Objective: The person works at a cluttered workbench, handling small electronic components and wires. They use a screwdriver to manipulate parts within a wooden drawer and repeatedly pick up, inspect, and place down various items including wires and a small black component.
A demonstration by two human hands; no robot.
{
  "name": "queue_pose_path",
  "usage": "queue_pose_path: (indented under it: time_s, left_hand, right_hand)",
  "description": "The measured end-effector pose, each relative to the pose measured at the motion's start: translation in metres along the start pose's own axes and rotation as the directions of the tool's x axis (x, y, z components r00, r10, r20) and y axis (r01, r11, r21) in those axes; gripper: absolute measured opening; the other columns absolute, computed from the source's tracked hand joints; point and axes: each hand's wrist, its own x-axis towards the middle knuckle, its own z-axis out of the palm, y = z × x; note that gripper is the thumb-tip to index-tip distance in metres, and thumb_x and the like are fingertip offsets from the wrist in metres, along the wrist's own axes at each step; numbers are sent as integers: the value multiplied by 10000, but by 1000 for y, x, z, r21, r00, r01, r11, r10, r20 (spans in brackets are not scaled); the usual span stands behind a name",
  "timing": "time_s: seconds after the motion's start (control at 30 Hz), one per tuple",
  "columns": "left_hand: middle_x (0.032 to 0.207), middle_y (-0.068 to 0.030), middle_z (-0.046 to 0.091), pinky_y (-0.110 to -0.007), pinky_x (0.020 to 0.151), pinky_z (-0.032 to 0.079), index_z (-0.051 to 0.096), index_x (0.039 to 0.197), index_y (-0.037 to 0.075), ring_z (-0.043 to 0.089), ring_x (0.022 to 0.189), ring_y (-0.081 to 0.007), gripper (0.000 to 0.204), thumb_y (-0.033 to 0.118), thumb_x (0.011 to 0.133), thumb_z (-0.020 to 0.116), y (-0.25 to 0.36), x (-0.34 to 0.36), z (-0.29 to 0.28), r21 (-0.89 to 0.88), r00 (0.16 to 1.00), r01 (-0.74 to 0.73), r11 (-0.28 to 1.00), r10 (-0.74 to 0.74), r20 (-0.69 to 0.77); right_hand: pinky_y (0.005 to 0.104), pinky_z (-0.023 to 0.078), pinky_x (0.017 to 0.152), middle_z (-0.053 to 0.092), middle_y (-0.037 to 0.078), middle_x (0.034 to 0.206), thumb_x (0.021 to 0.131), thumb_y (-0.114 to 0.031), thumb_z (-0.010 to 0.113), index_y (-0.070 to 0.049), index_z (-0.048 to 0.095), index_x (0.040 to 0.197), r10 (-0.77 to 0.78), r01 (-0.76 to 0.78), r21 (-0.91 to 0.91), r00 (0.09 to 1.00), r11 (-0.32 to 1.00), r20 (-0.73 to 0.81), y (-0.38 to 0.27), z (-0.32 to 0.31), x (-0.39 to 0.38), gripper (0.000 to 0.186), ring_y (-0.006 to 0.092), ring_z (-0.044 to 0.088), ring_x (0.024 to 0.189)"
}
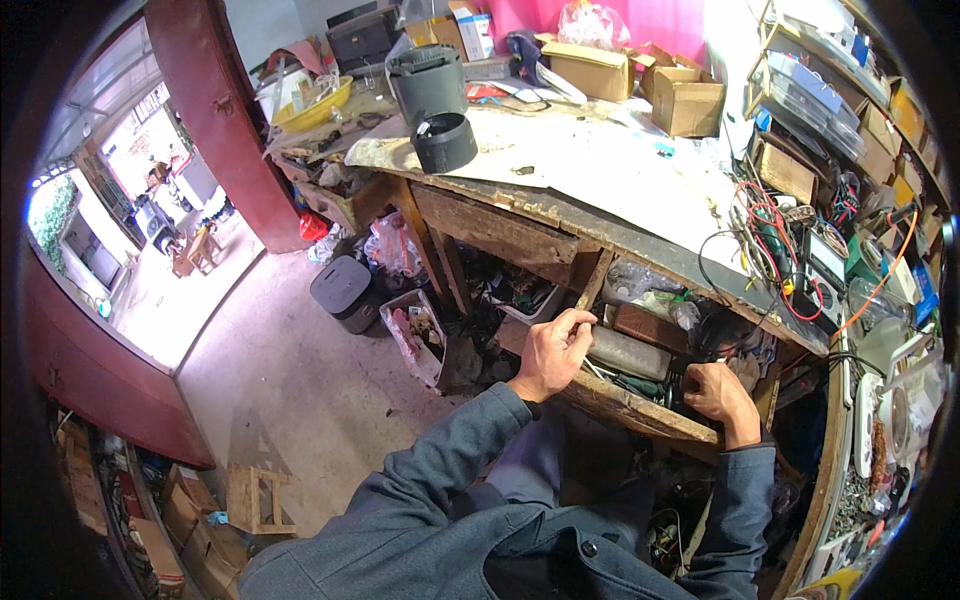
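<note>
- The left hand (553,352) reached into the open drawer (640,405) under the workbench (600,170), fingers curled and pinched on something small at the top edge of a grey metal block (628,352); what they pinched was too small to tell.
- The right hand (722,392) lay deeper in the same drawer, on its right side, fingers bent down among the clutter; whether it gripped anything could not be told.
- The grey block lay on its side in the drawer, between the two hands, with a brown box (650,326) just behind it.
- The drawer was crammed with loose parts, so a tug on the block could likely have dragged neighbours with it and spilled them over the front board.
- Red and black wires (775,250) hung over the bench edge just above the right hand; a lifted wrist could have snagged them and pulled the meter (826,258) off.
- A black pot (428,82) and a black ring (445,142) sat well apart, on the bench top.
</note>
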Motion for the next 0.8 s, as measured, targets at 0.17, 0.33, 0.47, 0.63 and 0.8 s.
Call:
queue_pose_path:
  time_s: [0.17,0.33,0.47,0.63,0.8]
  left_hand:
    - [777,-82,756,-270,632,564,714,1104,-24,705,682,-100,169,92,1020,625,0,0,1,4,1000,9,1000,-9,-8]
    - [775,-119,736,-331,632,567,720,1086,24,743,675,-193,157,128,1013,628,-2,0,3,0,1000,4,1000,-4,-25]
    - [778,-119,737,-331,639,568,722,1088,25,744,682,-190,159,123,1009,625,-3,-1,1,3,1000,9,1000,-9,-18]
    - [781,-85,757,-271,660,573,709,1089,-36,728,728,-111,163,78,1016,617,2,1,0,4,1000,-6,1000,6,-10]
    - [782,-102,761,-285,660,589,707,1083,-35,741,710,-137,159,66,1013,607,-1,2,0,7,1000,-12,1000,12,-10]
  right_hand:
    - [512,556,782,706,269,905,743,-168,765,23,690,952,19,-19,-10,999,1000,29,-2,-2,1,293,464,693,930]
    - [497,545,750,690,273,890,719,-161,744,47,669,913,-4,4,7,1000,1000,-2,4,2,-1,294,475,677,904]
    - [504,548,769,697,265,896,747,-181,760,36,673,919,-5,5,22,1000,1000,6,-3,-1,0,290,466,684,918]
    - [508,557,799,723,251,936,778,-158,761,17,705,952,24,-24,13,999,1000,43,-6,-7,-2,253,449,698,958]
    - [488,544,740,708,236,879,752,-155,805,20,682,914,3,-6,62,999,998,47,-2,-3,0,268,441,697,880]
